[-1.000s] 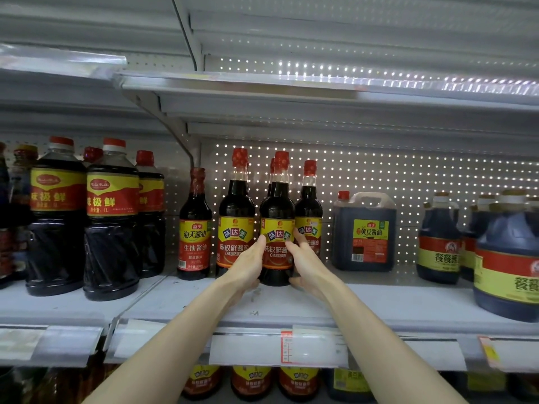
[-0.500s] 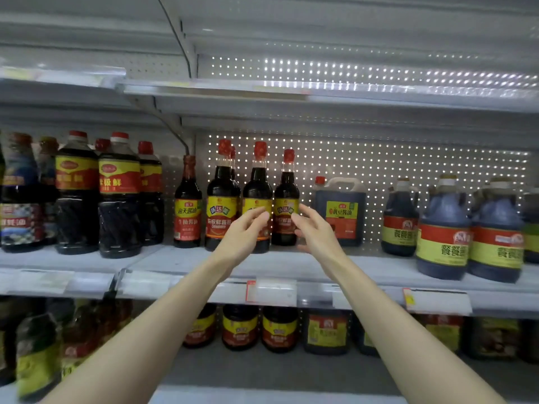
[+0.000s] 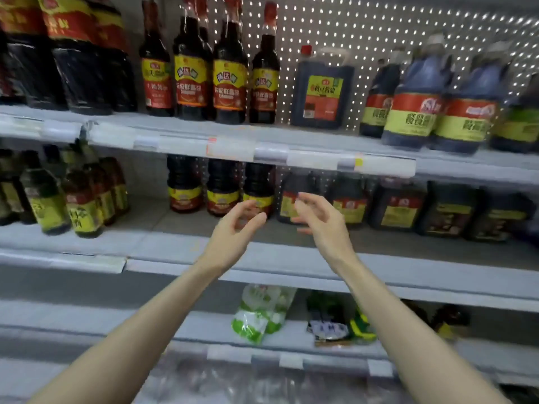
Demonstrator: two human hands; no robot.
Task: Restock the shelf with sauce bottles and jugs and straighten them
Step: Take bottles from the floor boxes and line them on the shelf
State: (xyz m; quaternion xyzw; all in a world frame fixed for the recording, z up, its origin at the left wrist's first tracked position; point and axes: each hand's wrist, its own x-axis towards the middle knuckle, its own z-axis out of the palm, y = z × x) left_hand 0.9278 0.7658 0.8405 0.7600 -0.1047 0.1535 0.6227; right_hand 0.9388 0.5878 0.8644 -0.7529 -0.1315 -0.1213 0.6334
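White metal shelving [image 3: 291,135] is seen in three tiers. Step judged: between straightening passes, nothing carried. A reach far into the middle tier [image 3: 163,243] is probably called for next.

On the upper tier, one square dark jug with red cap [image 3: 322,88] is counted centre-right, and at least three round blue-tinted jugs with red-yellow labels [image 3: 414,112] far right. Four slim dark red-capped sauce bottles [image 3: 229,71] are counted left of the square jug. Three stout dark bottles [image 3: 223,188] are set far back on the middle tier.

The left hand [image 3: 233,228] and right hand [image 3: 320,220] are held apart, fingers loosely curled, nothing gripped.

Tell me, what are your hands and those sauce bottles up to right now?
Left hand open, empty. Right hand open, empty. Both in front of the sauce bottles on the middle shelf, none gripped. Nothing in between.
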